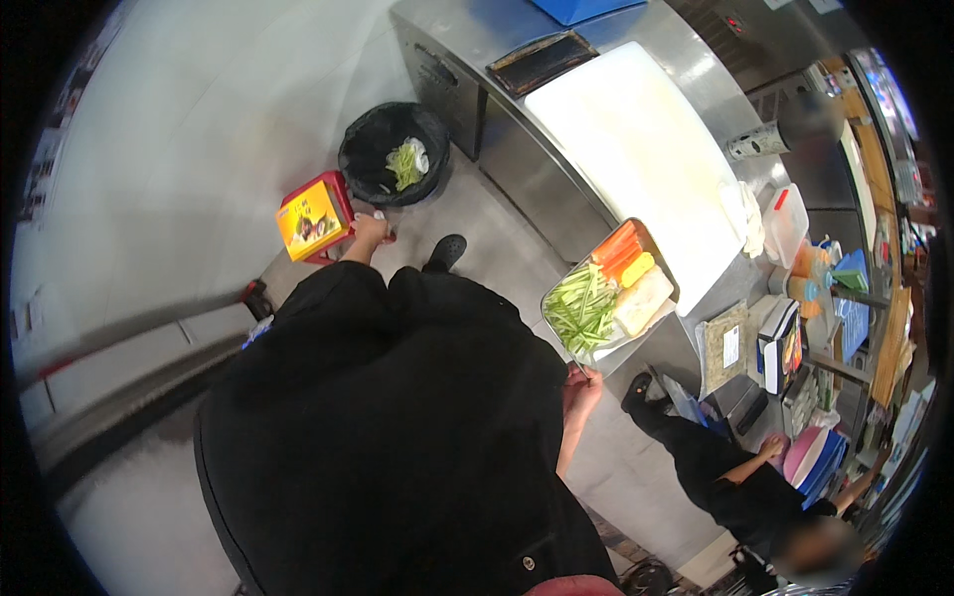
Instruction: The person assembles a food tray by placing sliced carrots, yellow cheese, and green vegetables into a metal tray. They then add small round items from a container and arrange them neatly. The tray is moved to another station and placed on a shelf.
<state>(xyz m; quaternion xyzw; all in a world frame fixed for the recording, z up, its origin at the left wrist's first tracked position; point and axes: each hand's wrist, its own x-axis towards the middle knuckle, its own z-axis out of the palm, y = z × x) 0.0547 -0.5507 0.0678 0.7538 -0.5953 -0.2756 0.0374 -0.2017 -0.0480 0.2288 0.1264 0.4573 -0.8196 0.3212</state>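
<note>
My left hand (372,230) reaches down to the side of a red plastic stool (342,195), its fingers closed at the stool's edge. A small white bit shows by those fingers. On the stool lies a yellow box (310,221) with a food picture. My right hand (580,389) is pinched at the near corner of a metal tray (546,304); a thin dark thing shows at the fingertips, too small to name. In the tray lie green cucumber-like strips (580,306), orange sticks (617,248), a yellow piece (637,269) and pale slabs (644,300).
A black-lined bin (355,149) holding green scraps stands past the stool. The tray sits at the corner of a steel counter, against a white cutting board (636,139). Packages and containers line the right side. A co-worker in black (711,467) stands at lower right.
</note>
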